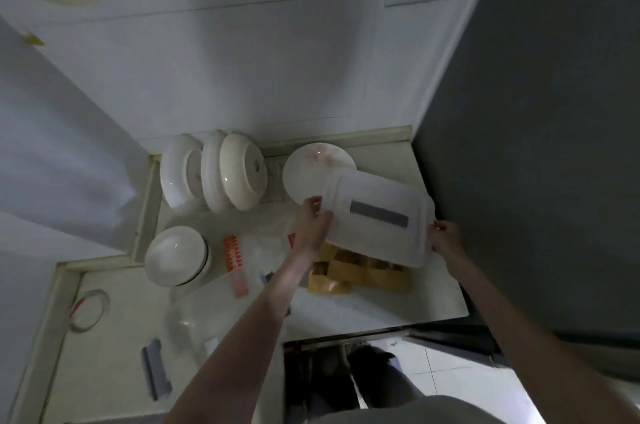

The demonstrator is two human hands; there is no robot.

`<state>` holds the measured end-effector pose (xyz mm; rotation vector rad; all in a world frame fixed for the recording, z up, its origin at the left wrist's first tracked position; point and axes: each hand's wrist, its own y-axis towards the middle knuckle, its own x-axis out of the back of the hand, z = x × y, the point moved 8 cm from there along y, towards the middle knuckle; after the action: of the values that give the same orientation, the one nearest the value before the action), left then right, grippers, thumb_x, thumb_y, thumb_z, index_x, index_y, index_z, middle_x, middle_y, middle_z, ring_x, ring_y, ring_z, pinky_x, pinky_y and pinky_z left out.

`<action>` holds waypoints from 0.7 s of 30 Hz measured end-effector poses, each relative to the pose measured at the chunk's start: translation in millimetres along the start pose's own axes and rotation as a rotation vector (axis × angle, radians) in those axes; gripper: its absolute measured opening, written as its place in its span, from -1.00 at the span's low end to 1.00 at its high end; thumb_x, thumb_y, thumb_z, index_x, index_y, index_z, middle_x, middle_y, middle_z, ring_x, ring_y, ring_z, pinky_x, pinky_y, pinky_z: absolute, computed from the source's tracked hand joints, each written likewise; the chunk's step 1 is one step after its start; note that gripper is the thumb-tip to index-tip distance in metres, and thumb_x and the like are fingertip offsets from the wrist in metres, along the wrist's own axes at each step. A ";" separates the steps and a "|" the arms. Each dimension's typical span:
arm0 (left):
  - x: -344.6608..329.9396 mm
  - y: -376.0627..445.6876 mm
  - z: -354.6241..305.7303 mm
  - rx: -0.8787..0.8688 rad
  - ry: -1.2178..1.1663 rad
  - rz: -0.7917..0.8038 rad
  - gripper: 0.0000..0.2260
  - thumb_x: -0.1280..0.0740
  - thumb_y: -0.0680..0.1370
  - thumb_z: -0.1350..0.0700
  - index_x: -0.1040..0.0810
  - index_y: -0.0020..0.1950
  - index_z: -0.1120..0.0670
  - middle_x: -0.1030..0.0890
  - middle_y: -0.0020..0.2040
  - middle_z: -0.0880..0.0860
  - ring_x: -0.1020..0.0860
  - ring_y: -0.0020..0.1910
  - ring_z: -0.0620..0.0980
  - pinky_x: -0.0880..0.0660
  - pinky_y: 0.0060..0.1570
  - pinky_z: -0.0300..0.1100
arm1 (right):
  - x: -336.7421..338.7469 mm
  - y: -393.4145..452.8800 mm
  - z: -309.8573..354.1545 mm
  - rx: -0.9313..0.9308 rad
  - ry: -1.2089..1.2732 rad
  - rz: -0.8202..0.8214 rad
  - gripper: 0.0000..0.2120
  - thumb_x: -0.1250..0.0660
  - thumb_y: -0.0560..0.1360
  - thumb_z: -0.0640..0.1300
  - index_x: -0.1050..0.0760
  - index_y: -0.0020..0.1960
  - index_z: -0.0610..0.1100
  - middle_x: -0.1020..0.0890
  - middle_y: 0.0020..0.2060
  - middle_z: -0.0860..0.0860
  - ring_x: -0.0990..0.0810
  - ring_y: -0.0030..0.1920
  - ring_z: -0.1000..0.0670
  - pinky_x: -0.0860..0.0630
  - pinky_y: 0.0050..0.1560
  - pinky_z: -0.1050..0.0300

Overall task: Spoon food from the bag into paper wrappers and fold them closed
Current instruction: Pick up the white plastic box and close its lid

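Both hands (313, 222) (446, 233) gripping opposite ends of translucent rectangular plastic lid (377, 215) above filled brown paper wrappers (360, 271)

Brown paper wrappers (360, 273) lying on the counter

They are sitting in a row, holding brown food, partly hidden beneath a white plastic lid (379, 215) tilting above them.

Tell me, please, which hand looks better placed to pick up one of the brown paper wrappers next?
Probably the left hand. Both hands grip the white lid, but the visible paper wrappers lie beside the left wrist, while the right hand sits at the lid's far edge.
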<state>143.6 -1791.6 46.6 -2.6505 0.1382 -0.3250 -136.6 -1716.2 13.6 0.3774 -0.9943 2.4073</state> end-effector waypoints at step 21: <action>-141.1 181.3 -58.7 -0.319 0.722 0.241 -0.42 -0.29 0.42 0.38 -0.37 0.44 0.16 -0.45 0.38 0.21 -0.41 0.36 0.18 -0.38 0.28 -0.06 | -22.1 85.0 -76.4 -0.318 0.398 -0.074 -0.88 -0.24 0.50 -0.37 -0.49 -0.20 -0.30 -0.56 -0.32 -0.15 -0.52 -0.35 -0.03 -0.59 -0.31 0.16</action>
<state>-15.2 -1956.6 -14.7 -2.6411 0.7828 -1.2472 -169.4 -1720.4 -98.0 -0.1696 -1.1244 2.0948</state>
